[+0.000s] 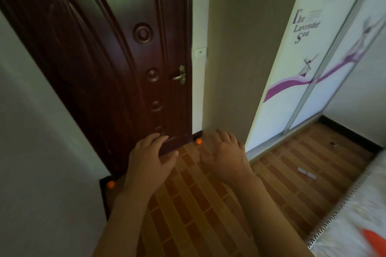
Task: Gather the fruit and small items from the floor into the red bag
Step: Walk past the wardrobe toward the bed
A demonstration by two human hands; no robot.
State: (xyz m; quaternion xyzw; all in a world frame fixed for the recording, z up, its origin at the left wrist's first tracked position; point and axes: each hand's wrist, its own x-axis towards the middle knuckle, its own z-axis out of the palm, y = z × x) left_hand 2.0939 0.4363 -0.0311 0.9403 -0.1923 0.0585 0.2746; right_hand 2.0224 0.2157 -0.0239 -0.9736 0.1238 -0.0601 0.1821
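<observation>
Above brick-pattern floor: left hand and right hand outstretched, fingers loosely spread, holding nothing. 2 orange fruits lie by dark door.

— Any writing to read here?

— One piece only. The white wardrobe door, up and to the right of the right hand's fingers, carries "The Lavender Sea" in dark purple, set on three slanting lines with large initials.

— Anything else on that panel?

— Faint grey stripes beside the "The", and a small windmill drawing lower down, above a purple ribbon shape. No further words.

— And elsewhere?

— Nothing else can be read.
</observation>
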